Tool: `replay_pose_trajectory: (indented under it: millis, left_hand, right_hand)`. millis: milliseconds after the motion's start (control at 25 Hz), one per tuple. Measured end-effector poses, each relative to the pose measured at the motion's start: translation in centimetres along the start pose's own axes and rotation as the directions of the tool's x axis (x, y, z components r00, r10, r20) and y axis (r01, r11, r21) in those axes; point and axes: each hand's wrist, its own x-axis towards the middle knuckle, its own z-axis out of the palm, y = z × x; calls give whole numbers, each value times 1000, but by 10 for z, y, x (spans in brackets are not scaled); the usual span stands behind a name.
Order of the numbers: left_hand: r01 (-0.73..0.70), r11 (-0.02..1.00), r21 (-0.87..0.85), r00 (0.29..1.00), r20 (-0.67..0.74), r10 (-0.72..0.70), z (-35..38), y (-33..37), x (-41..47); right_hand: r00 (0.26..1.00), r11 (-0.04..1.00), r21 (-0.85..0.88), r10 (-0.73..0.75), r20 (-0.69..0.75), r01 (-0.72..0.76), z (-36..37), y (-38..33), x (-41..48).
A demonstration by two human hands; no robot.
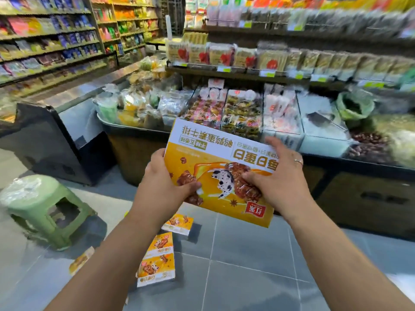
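I hold a flat yellow and white snack box [213, 151] in front of me, its print upside down, showing a speckled egg and brown meat pieces. My left hand [164, 178] grips its left edge, thumb on the printed face. My right hand [276, 176], with a ring on one finger, grips the right side, thumb on the face and fingers over the top edge. The box hangs above the floor in front of a display counter [139, 140].
Several more boxes of the same kind lie on the grey tiled floor [247, 254]: one [177, 223] below my hands, a longer one [157, 261] nearer me. A green plastic stool [45, 209] stands at left. Bins of wrapped snacks [242, 113] and stocked shelves [45, 41] surround the aisle.
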Motion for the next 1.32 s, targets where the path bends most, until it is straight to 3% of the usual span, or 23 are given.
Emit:
replay_pose_trajectory:
  millis: [400,720,1040,1320]
  left_hand:
    - [-153,983,-97,946,272,174,110,110,-38]
    - [-251,959,-133,871,401,284,260,243,-103]
    - [-416,897,-150,717,552,425,394,360,-139]
    - [-526,811,-255,503,676,539,535,436,-136]
  right_hand:
    - [951,987,-49,133,-281,-152,-147,83,-43]
    - [889,962,-79,206,-410,-260,-314,202,-63]
    - [778,911,-18,341,-527,-412,-440,302,-78]
    - [584,821,62,455,-673,-568,-505,386,-63]
